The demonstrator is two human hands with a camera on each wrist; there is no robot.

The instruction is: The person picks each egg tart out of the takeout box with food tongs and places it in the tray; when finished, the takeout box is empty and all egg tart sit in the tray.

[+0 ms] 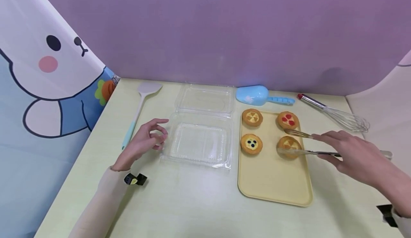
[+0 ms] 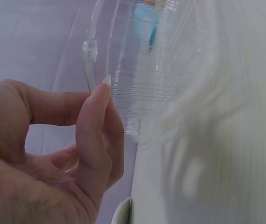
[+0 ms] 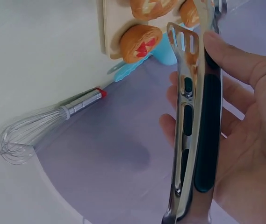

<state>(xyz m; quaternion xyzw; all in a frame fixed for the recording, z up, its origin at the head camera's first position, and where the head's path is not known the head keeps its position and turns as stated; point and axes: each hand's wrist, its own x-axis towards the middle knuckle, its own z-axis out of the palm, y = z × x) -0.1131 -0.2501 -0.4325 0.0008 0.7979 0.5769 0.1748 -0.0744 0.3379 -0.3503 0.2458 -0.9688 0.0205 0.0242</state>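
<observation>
My right hand (image 1: 356, 156) grips metal tongs (image 3: 189, 112) with dark handle inlays. Their arms are spread: one tip lies between the red-topped tart (image 1: 288, 120) and the lower right tart (image 1: 290, 143), the other crosses over that lower tart. Whether the tongs touch either is unclear. Two more tarts (image 1: 252, 144) sit on the left of the beige tray (image 1: 273, 184). Beside the left edge of an opened clear plastic clamshell box (image 1: 199, 141) is my left hand (image 1: 146, 140), fingers loosely bent with thumb and index apart; contact with the rim cannot be told.
A grey spatula (image 1: 148, 88) with a turquoise handle lies at the left. Behind the tray is a blue scoop (image 1: 253, 95), with a whisk (image 1: 343, 116) to its right. A purple backdrop (image 1: 221, 31) rises behind the table.
</observation>
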